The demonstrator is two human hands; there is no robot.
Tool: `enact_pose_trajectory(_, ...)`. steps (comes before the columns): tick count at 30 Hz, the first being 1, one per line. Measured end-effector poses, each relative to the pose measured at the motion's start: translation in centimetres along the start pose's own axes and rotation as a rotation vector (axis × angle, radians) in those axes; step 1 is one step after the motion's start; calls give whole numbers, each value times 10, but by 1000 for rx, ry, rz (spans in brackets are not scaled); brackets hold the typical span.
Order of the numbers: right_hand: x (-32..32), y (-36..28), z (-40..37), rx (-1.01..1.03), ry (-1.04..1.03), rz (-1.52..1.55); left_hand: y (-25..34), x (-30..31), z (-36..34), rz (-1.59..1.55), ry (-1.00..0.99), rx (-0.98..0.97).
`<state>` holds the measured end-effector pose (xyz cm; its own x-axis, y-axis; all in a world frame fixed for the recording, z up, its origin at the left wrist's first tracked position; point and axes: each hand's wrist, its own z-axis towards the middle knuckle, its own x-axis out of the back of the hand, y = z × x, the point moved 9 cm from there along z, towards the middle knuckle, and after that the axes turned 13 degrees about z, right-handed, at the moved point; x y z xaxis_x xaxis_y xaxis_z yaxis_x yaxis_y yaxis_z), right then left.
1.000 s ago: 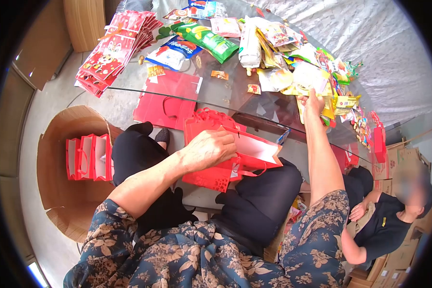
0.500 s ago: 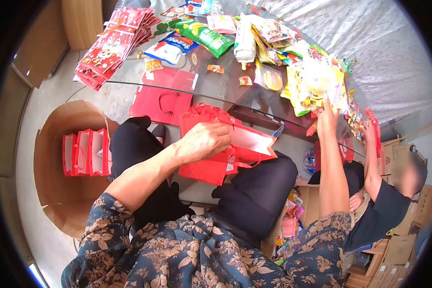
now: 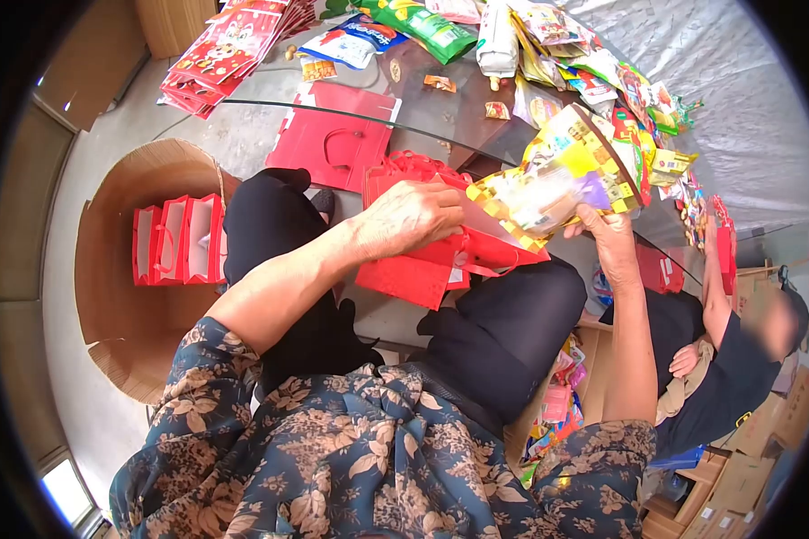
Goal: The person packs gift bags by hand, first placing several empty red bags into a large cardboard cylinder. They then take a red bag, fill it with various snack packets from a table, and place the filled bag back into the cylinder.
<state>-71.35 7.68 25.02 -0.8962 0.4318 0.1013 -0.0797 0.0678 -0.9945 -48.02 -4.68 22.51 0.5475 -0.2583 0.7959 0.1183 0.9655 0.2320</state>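
Note:
My left hand (image 3: 413, 216) is closed on the upper edge of a red paper gift bag (image 3: 413, 275), which rests on my lap with its white inside showing. My right hand (image 3: 609, 241) pinches the lower edge of a yellow checked snack packet (image 3: 562, 180) with a clear window. The packet is tilted over the right end of the bag's mouth and hides part of it. More red bags (image 3: 404, 171) stand bunched just behind the one I hold. Fingertips of my left hand are partly hidden behind the bag's rim.
Snack packets (image 3: 431, 34) lie heaped on a glass table (image 3: 377, 117), with folded red printed bags (image 3: 229, 49) at its left. A round cardboard bin (image 3: 103, 269) holds several red bags (image 3: 173, 241). An open carton of sweets (image 3: 557, 404) is by my right leg. Another person (image 3: 728, 377) sits at right.
My right hand has lifted the yellow packet from the table pile and brought it left, over the red bag. My left hand stays on the bag. The view has shifted slightly.

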Motion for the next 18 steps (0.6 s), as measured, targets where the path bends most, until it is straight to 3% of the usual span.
enact_pose_trajectory(5, -6, 8, 5, -10, -25, -23, 3, 3, 1, 38, -30, -18)
enact_pose_trajectory(12, -36, 22, 1, 15, -4, -599, 11, 0, -2, 25, 32, -103)
enact_pose_trajectory(16, -64, 7, -9, 229, -114, -708, 12, -3, -2, 34, 8, -115)
enact_pose_trajectory(18, -61, 7, -10, 213, -79, -600, 15, -2, -2, 31, 6, -122)
